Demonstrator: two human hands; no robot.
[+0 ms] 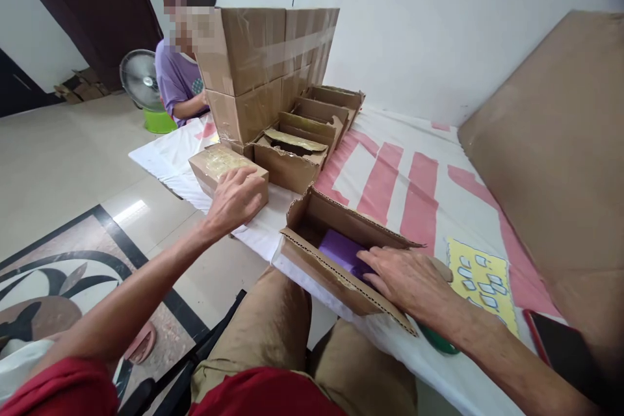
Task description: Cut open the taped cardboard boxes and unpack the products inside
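My left hand (237, 196) lies over the right end of a small taped cardboard box (209, 166) at the table's edge. Its fingers are stretched out loosely across the top, and the thumb is hidden. My right hand (397, 271) reaches into an open cardboard box (331, 263) in front of my lap. Its fingers and thumb close on the end of a purple block-shaped thing (336, 249) lying inside. The far part of that purple thing sits in the box's shadow, so I cannot make out what it is.
Several open cardboard boxes (287, 162) stand in a row beside a taped stack of cartons (256, 52). A person in a purple shirt (178, 78) sits behind the stack. To the right are a yellow patterned sheet (480, 273), a phone (560, 344) and a large cardboard panel (556, 143).
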